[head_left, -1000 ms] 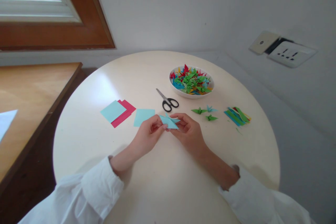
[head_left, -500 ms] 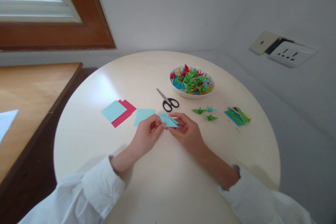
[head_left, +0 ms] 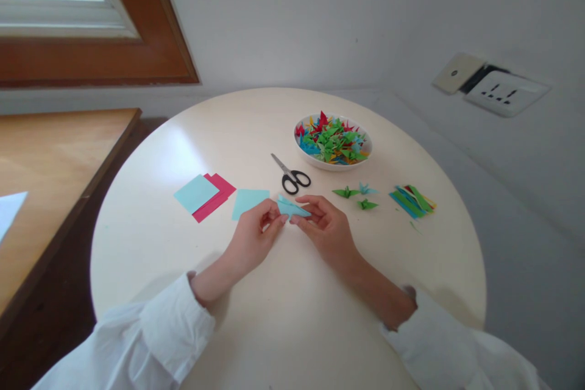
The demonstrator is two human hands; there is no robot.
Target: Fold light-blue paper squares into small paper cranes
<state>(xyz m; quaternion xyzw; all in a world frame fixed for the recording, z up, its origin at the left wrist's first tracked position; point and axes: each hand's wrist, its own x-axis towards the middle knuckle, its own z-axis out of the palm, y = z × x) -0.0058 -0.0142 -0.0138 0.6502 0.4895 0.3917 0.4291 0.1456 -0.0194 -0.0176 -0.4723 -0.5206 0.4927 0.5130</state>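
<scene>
A folded piece of light blue origami paper (head_left: 292,207) is held between both hands above the table. My left hand (head_left: 256,228) pinches its left end with thumb and fingers. My right hand (head_left: 326,225) grips the right end, thumb below and fingers behind. Just left of the folded piece lies a flat light blue paper square (head_left: 249,200), partly behind my left hand. Beyond the hands rest scissors (head_left: 292,178) with black handles, their blades pointing away to the left.
A white bowl (head_left: 329,166) full of colourful paper cranes stands at the back. Several small cranes (head_left: 346,193) lie right of my hands, beside a pile of paper strips (head_left: 411,201). Light blue and red paper squares (head_left: 196,193) overlap at the left of the round white table (head_left: 283,329).
The folded light blue paper looks slightly narrower and flatter between my fingers, and my right thumb has shifted a little. The whole view has moved slightly.
</scene>
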